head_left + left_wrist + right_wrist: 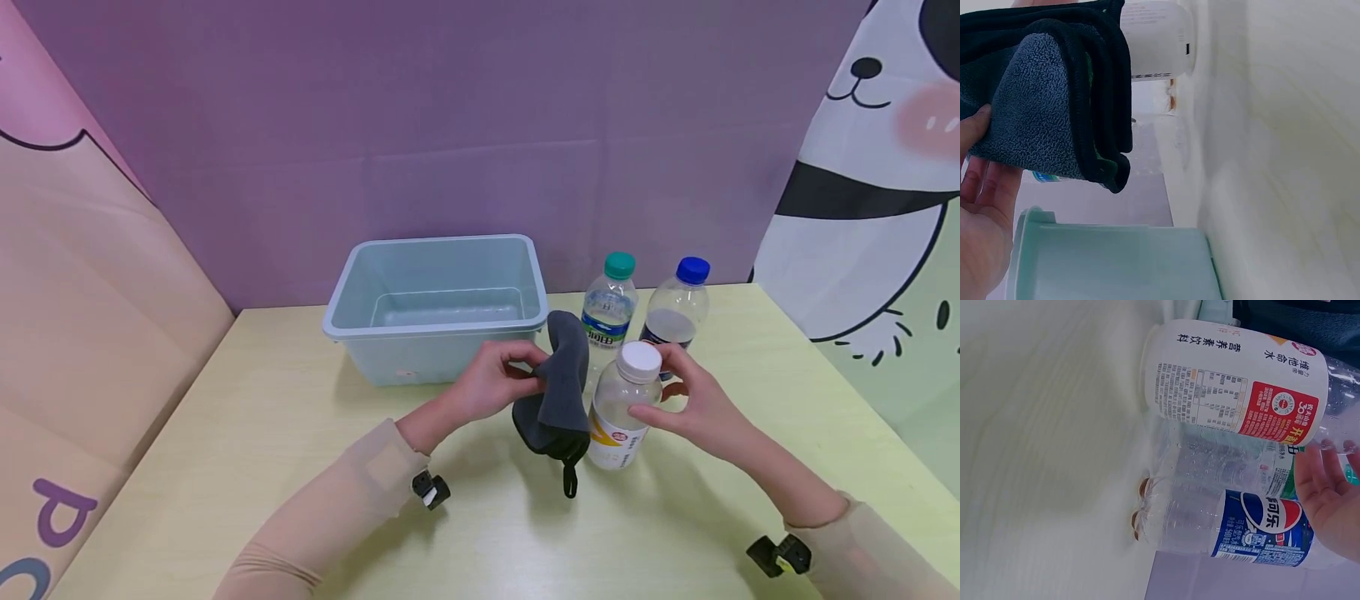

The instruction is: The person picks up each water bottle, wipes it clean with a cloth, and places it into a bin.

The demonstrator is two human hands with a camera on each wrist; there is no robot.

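- Left sleeve [337,508]: plain pale beige, creased in fine folds toward the elbow.
- Right sleeve [877,550]: matching beige, cuff ending above the wrist.
- Left cuff device [431,489]: small, black, blocky, whitish patch.
- Right cuff device [767,554]: black, yellowish spot.
- Left hand [497,379], right hand [701,408]: bare.

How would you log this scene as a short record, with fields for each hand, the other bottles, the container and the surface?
Left hand: holds folded dark cloth, black edging, hanging loop
Right hand: grips white-capped bottle near its top
Other bottles: green-capped bottle and blue-capped bottle, side by side behind
Container: pale blue bin, open-topped, left of the bottles in head view
Surface: light table
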